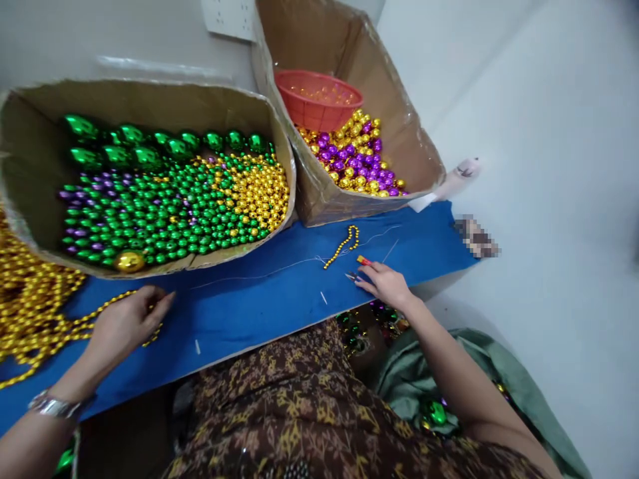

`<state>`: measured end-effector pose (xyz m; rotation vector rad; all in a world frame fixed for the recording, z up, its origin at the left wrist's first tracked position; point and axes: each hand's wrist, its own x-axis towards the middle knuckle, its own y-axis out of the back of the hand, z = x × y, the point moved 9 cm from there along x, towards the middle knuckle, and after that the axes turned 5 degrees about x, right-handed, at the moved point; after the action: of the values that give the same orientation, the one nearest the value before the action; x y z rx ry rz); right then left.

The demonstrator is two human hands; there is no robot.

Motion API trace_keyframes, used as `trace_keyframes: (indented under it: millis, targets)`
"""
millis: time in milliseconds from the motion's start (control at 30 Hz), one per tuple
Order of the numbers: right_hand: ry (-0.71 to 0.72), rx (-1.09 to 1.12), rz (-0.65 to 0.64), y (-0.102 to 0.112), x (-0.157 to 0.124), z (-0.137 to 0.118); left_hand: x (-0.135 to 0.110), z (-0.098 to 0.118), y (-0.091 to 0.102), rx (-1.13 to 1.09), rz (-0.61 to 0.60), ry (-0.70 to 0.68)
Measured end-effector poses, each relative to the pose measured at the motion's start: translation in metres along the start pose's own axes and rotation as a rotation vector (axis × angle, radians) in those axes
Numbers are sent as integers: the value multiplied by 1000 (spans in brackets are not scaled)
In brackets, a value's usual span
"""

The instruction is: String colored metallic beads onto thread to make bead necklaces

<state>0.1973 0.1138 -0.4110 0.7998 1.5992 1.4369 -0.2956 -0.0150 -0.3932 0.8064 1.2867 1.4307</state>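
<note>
My left hand is closed in a pinch over a strand of gold beads at the left of the blue cloth. A thin clear thread runs from near its fingertips to a short gold bead string lying curved on the cloth. My right hand is closed around small thread snips, their pointed metal tip facing left. A red and yellow piece shows at its index finger; whether it belongs to the snips I cannot tell.
One cardboard box holds green, gold and purple beads. A second box holds gold and purple beads and a red basket. Gold strands pile at far left. Small white bits lie near the table edge. Green fabric hangs below right.
</note>
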Motion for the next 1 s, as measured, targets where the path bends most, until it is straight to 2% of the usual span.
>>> trace_keyframes:
  millis: [133,233,300,367,433,567,700,800,867,933,1000]
  targets:
    - [-24,-39,27,-25,-18,-1,-4,1,3,-52,12,21]
    - [-30,19,64,-23,-10,-12,-8,4,8,-101,30,14]
    - [41,159,95,-13,2,-38,-11,5,12,-130,46,10]
    - [155,333,113,2,15,-77,-13,5,15,-148,57,6]
    - [221,388,83,13,28,-117,-13,5,17,-160,76,-4]
    - [234,210,-37,16,56,-178,-13,6,20,-170,113,-34]
    - [285,86,-117,7,76,-214,-14,6,22,-178,130,-40]
    - [302,81,-127,1,83,-227,-15,4,24,-186,134,-46]
    - [297,83,-125,0,83,-227,-16,2,24,-178,142,-51]
    - [289,89,-115,2,82,-216,-17,1,26,-128,193,-68]
    - [268,122,-86,8,80,-193,-17,5,31,-16,317,-107]
